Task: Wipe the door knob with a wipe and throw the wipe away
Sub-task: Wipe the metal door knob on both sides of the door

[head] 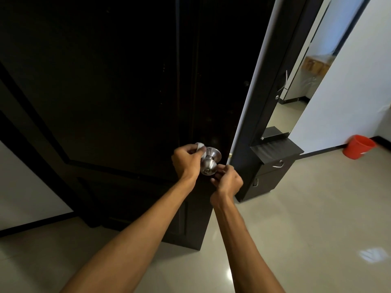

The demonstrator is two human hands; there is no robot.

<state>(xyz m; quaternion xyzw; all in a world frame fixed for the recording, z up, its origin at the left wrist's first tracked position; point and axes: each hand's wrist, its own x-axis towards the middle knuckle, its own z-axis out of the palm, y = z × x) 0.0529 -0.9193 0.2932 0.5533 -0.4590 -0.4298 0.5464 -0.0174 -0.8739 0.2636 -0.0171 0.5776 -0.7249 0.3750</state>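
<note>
A round brushed-steel door knob [209, 164] sticks out of a dark, nearly black door [118, 98] near its right edge. My left hand [186, 160] is closed around a small white wipe [200, 147] and presses it against the upper left side of the knob, by its neck. My right hand [227, 179] is at the knob's lower right, with its fingertips touching the knob's rim. Most of the wipe is hidden inside my left hand.
The door stands open over a glossy pale tiled floor [306, 218]. Right of it stands a tall dark cabinet with a mirror and drawers [273, 166]. An orange bucket [359, 146] sits by the white wall at the far right.
</note>
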